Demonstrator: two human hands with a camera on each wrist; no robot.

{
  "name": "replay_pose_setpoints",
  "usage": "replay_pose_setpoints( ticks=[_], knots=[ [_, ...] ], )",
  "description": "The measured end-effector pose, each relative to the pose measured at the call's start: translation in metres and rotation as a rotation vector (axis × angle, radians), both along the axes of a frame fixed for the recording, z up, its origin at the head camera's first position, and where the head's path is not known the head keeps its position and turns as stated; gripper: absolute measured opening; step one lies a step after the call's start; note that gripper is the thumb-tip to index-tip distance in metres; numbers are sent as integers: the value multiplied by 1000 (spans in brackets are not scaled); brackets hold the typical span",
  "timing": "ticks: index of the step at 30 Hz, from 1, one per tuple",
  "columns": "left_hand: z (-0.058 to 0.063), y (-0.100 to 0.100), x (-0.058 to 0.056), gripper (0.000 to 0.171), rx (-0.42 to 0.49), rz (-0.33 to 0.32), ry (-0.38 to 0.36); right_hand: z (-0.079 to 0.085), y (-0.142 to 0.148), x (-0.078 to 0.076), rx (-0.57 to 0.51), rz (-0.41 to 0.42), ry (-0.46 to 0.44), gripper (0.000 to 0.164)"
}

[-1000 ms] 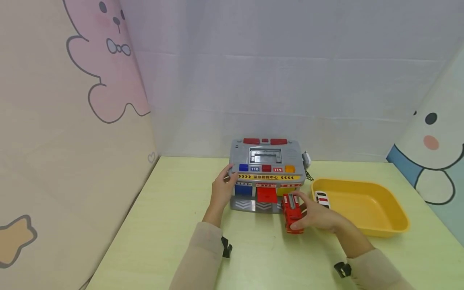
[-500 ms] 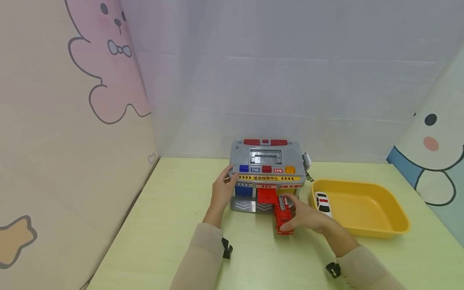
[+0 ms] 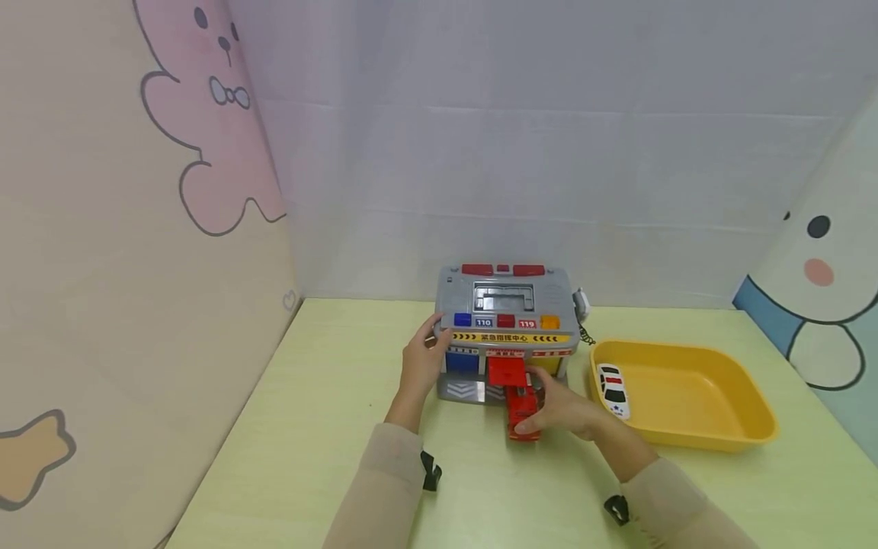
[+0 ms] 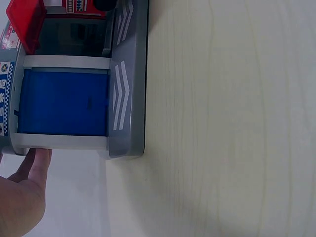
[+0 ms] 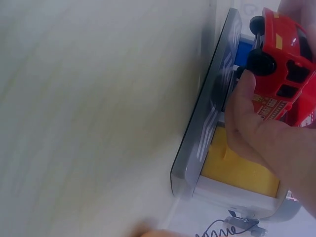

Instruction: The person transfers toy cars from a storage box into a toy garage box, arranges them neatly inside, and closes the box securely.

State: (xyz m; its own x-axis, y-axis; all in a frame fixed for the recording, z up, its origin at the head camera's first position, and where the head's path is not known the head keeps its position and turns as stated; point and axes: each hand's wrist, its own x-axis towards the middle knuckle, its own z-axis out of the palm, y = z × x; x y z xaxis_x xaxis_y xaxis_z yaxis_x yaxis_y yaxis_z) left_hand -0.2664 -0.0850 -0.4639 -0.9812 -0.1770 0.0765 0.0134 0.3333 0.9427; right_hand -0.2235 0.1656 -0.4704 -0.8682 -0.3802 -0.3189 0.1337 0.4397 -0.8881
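A grey toy garage (image 3: 524,338) with a carrying handle and coloured buttons stands in the middle of the table. At its left upper corner my left hand (image 3: 420,366) holds on, thumb in front; the left wrist view shows fingers (image 4: 40,168) against its side. My right hand (image 3: 569,410) grips a red toy fire truck (image 3: 523,412) between thumb and fingers. The truck's far end reaches in under the raised red middle door (image 3: 507,371), as the right wrist view of the truck (image 5: 279,74) agrees. Both the blue door (image 4: 64,101) and the yellow door (image 5: 232,165) are down.
Right of the garage sits a yellow tray (image 3: 713,441) with a white toy police car (image 3: 613,390) along its left wall. A white toy handset (image 3: 581,303) with a coiled cord hangs on the garage's right side. Behind rises a pale curtain (image 3: 549,168).
My right hand has moved the fire truck left, from in front of the yellow door to the raised red door, and slightly inward. The left hand has stayed at the garage's corner.
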Motion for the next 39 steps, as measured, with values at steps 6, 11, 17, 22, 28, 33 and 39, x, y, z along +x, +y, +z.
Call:
replay_pose_setpoints(
  ticks=[6, 11, 17, 22, 28, 33, 39],
  knots=[
    [1, 1, 2, 44, -7, 3, 4, -2, -7, 1, -4, -34, -9, 112],
    [1, 1, 2, 44, -5, 1, 2, -5, -12, 0, 40, -55, 0, 114],
    [1, 2, 2, 44, -13, 10, -10, -4, -17, 0, 58, -51, 26, 114],
    [-1, 1, 1, 44, -14, 13, -16, -5, -23, 2, 83, -58, 65, 107],
    [-1, 1, 1, 44, -4, 10, -1, -8, -27, 0, 105, -80, 123, 102],
    [-1, 1, 1, 45, -6, 11, -10, -7, -29, -2, 109, -112, 145, 105],
    [-2, 1, -1, 44, -11, 13, -13, -4, -32, 0, 122, -201, 120, 105]
  ],
)
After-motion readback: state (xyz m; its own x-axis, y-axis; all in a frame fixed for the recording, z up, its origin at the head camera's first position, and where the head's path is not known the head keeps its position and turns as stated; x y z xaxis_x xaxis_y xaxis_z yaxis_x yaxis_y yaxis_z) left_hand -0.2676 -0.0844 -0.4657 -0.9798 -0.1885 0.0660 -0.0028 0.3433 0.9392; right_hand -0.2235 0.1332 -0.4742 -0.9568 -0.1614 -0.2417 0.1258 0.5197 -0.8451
